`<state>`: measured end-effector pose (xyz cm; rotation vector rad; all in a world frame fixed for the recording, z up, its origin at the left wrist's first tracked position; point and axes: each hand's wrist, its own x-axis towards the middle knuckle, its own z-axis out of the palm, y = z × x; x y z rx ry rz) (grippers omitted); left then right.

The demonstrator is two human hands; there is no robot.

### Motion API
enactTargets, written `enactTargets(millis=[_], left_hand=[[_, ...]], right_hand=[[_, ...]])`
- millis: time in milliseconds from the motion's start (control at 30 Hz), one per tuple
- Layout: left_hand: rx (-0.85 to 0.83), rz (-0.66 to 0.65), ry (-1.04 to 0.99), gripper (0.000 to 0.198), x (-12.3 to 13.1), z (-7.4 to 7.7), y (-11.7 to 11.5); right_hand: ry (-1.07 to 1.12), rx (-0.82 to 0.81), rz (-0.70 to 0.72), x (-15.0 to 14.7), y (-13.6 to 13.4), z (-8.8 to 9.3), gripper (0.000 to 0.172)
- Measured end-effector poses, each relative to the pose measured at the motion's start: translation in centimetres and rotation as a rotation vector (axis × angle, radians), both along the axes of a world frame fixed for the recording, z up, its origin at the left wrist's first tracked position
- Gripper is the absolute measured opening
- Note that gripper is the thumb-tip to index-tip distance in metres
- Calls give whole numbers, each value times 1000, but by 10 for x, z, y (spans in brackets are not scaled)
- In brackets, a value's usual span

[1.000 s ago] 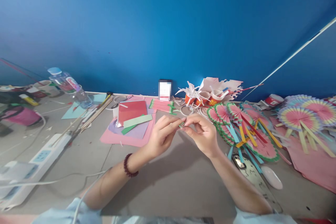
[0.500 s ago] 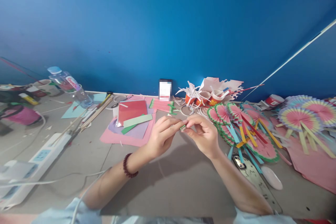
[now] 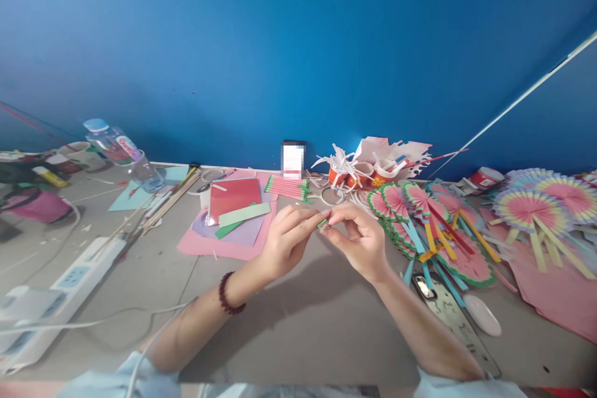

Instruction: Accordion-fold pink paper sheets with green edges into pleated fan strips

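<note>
My left hand (image 3: 290,237) and my right hand (image 3: 358,237) meet above the middle of the grey table, fingertips pinched together. Between them is a small folded green paper piece (image 3: 323,224) with a pale edge; most of it is hidden by the fingers. Left of my left hand, a light green paper strip (image 3: 245,215) and a darker green strip (image 3: 233,229) lie across a red sheet (image 3: 236,196) and purple and pink papers (image 3: 200,245). Just behind the hands lies a pink-and-green pleated paper piece (image 3: 286,186).
Watermelon-like paper fans (image 3: 466,258) with coloured strips, a phone (image 3: 452,311) and a white mouse (image 3: 482,316) lie at right. Paper cups (image 3: 385,173) stand along the blue wall. At left are a bottle (image 3: 121,149), wooden sticks (image 3: 172,199) and a power strip (image 3: 69,298) with a cable.
The fingers have shifted slightly, and a bit more of the green paper piece shows between them. Both hands stay in nearly the same place.
</note>
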<state>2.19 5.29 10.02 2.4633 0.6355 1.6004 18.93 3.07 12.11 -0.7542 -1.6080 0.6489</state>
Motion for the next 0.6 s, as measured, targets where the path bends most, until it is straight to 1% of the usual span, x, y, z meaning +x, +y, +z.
enactTargets(millis=[433, 600], left_hand=[[17, 16, -27, 47, 2, 2, 0], [15, 40, -25, 45, 3, 3, 0]], right_hand=[[37, -40, 15, -2, 0, 0, 12], [52, -45, -19, -3, 0, -2, 12]])
